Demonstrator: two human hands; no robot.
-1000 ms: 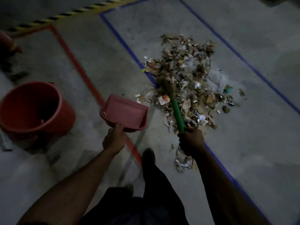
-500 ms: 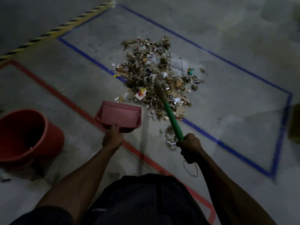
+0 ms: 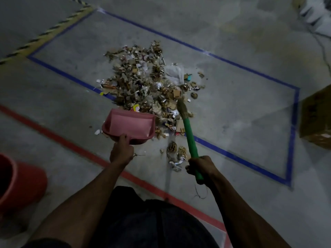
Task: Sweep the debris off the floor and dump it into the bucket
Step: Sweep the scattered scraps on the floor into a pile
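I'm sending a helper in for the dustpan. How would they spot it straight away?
Find the blue tape rectangle on the floor and the debris pile across its near edge. The dustpan sits at the pile's near left edge, held by the left hand. It is the only pink thing there.

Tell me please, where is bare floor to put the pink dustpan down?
Bare concrete lies between the red tape line and the blue tape line, left of the pink plastic dustpan. Also inside the blue rectangle, right of the debris pile. Crowded: the pile and scraps near the green-handled broom.
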